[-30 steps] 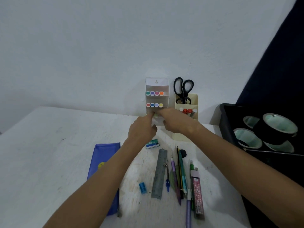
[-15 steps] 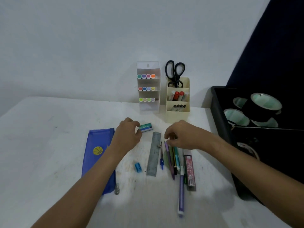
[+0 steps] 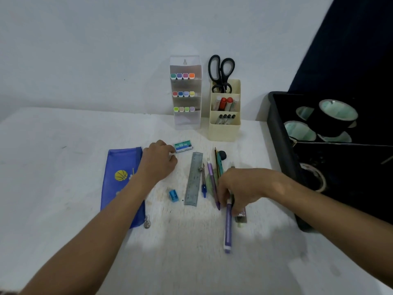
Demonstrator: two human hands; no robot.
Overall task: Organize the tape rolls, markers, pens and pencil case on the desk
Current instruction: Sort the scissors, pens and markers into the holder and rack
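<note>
Right hand (image 3: 238, 188) curls around a slim purple pen (image 3: 228, 228); left hand (image 3: 158, 161), loosely curled, holds nothing beside the flat blue pencil case (image 3: 120, 179).

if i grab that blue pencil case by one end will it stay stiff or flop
Probably flop: the blue pencil case lies flat and thin on the desk, like soft, nearly empty fabric. It looks light. The zipper pull at its near end would likely dangle.
</note>
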